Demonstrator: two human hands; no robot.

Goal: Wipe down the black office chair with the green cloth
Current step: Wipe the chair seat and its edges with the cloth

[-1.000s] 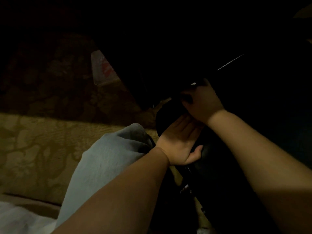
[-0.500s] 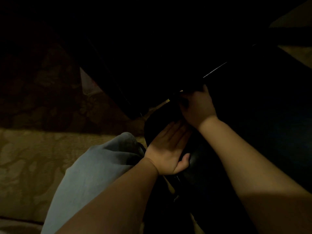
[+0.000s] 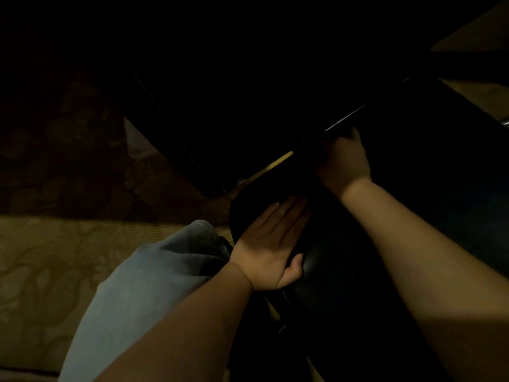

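The chair (image 3: 333, 274) fills the middle and right of the view, black on near-black, standing on the carpet (image 3: 55, 260) with a grey-clad knee (image 3: 154, 274) just to its left. And there's the change: a second ago the two hands were touching, and now they're apart, the right hand (image 3: 344, 164) having slid up and away along the chair's dark edge. That reads as a wiping stroke under way, so I'd judge the job mid-course, not finished. The right hand's fingers bend over that edge and vanish into shadow. I cannot tell whether they clamp the cloth or the chair itself. The cloth doesn't show anywhere, no green to be seen, so if it's here it's under that hand. The left hand (image 3: 271, 241) lies flat, fingers straight and together, pressing the chair's rounded part to steady it, holding nothing.
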